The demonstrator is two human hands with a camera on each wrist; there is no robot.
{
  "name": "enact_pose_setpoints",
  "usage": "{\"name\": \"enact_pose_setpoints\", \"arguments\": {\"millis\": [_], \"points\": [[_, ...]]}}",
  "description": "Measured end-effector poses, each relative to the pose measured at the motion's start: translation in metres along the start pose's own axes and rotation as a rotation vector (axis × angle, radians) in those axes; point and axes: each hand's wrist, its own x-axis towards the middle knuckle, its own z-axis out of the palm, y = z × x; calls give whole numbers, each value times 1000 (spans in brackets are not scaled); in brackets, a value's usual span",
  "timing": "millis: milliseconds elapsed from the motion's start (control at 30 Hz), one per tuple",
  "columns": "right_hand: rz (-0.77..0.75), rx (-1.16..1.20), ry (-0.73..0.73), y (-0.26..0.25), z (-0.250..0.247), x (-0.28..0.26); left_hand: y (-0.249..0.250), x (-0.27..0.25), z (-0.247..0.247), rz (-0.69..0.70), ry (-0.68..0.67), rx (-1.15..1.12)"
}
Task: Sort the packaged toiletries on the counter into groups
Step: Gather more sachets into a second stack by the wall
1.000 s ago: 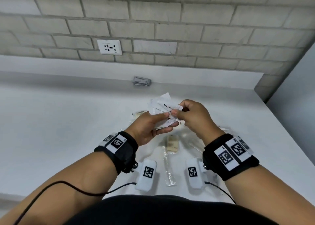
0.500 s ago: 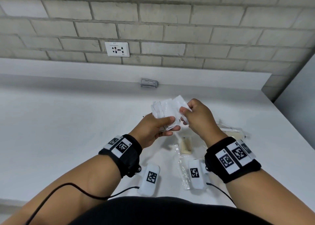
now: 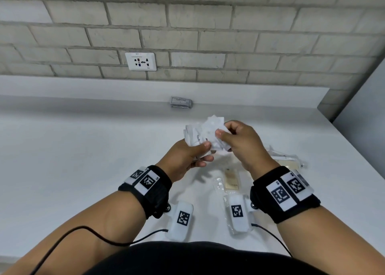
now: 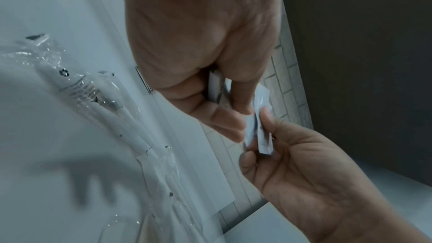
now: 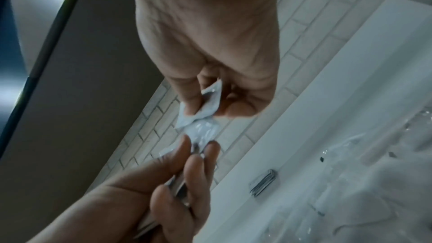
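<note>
Above the middle of the white counter (image 3: 83, 160) my left hand (image 3: 191, 154) holds a small stack of white toothpaste sachets (image 3: 195, 137) between thumb and fingers. My right hand (image 3: 231, 135) pinches one more white sachet (image 3: 214, 127) against the top of that stack. In the left wrist view the sachets (image 4: 216, 86) stand edge-on in the left hand, and the right hand (image 4: 261, 136) pinches one. In the right wrist view the right hand grips a crumpled sachet (image 5: 205, 110) above the left hand's fingers (image 5: 194, 154).
Under my hands lie a beige packet (image 3: 231, 179), clear-wrapped items (image 3: 218, 186) and more wrapped toiletries (image 3: 289, 160) to the right. A stack of dark sachets (image 3: 181, 102) sits by the back ledge. A wall socket (image 3: 140, 61) is above. A grey wall (image 3: 364, 118) bounds the right.
Both hands have stayed together over the counter. The right hand has brought its sachet onto the stack in the left hand, and the stack now stands more upright. The head view has tilted.
</note>
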Motion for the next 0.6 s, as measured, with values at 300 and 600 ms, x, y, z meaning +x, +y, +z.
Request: {"name": "enact_pose_setpoints", "arguments": {"millis": [300,600], "points": [[-339,-483,23,-6,14,-10,4,7,8,48,-56,-171],[-41,-120,-54,0,6,-14,-2,8,4,12,65,-185]]}}
